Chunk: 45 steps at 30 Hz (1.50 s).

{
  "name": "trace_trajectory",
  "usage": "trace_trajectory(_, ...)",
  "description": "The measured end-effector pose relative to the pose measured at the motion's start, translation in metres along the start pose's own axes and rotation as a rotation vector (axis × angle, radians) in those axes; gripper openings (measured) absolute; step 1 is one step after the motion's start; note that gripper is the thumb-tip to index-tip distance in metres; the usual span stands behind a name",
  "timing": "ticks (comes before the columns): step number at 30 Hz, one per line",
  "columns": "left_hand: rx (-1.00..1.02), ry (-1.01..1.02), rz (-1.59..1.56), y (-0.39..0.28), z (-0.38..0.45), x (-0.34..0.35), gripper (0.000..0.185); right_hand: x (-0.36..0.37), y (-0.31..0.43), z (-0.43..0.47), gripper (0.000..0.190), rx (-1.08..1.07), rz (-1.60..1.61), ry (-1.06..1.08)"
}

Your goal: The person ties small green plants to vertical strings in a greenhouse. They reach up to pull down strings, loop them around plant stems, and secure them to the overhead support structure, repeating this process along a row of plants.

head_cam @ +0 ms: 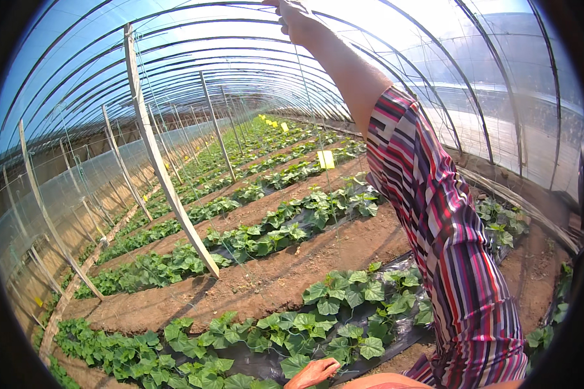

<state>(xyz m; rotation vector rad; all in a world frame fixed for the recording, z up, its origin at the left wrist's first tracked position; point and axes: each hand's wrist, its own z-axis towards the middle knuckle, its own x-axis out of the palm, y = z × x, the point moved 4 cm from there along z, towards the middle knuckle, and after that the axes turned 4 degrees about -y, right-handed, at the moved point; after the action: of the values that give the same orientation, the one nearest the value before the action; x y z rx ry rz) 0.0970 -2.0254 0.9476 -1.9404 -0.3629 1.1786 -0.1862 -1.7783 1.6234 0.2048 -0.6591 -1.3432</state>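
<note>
My right arm, in a striped sleeve, reaches up to the roof. At the top edge my right hand [292, 22] has bent fingers, partly cut off by the frame. A thin green twine [316, 127] runs from beside this hand down towards the soil; whether the fingers grip it is unclear. Low in the view, my left hand [314, 373] hovers by the leaves of young vine plants [321, 323], fingers bent together. A pale strand passes near its fingertips, but a hold on it cannot be made out. Black plastic mulch film [258, 362] lies beneath these plants.
Wooden posts [160, 150] stand leaning between the planted rows, one close ahead. Bare soil paths [253, 284] separate the rows. Yellow cards [326, 159] hang above plants. Curved roof ribs [482, 73] arch overhead, and plastic sheeting [496, 116] forms the right wall.
</note>
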Motion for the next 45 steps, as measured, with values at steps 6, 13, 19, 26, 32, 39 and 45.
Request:
trace_trajectory(6, -0.054, 0.043, 0.027, -0.02, 0.017, 0.009, 0.036, -0.061, -0.041, -0.081, 0.035, 0.086, 0.158, 0.061)
trace_trajectory(13, 0.078, 0.046, 0.095, -0.046, 0.027, 0.035, 0.035, -0.131, -0.126, -0.291, 0.036, 0.464, 0.418, 0.161)
trace_trajectory(19, -0.012, 0.079, -0.041, -0.076, 0.072, 0.045, 0.032, -0.231, -0.172, -0.464, 0.035, 0.812, 0.373, -0.061)
trace_trajectory(26, 0.122, -0.36, -0.382, -0.1, 0.113, 0.028, 0.035, -0.253, -0.177, -0.621, 0.034, 1.122, 0.307, 0.036)
trace_trajectory(32, 0.215, -0.452, -0.376, -0.126, 0.136, 0.03, 0.051, -0.256, -0.167, -0.708, 0.039, 1.387, 0.334, 0.1)
trace_trajectory(39, 0.065, -0.203, -0.674, -0.072, 0.121, 0.098, 0.044, -0.26, -0.14, -0.7, 0.032, 1.458, 0.194, 0.304)
trace_trajectory(45, 0.067, -0.51, -0.964, -0.053, 0.09, 0.04, 0.052, -0.349, -0.152, -0.703, 0.037, 1.361, -0.17, 0.624)
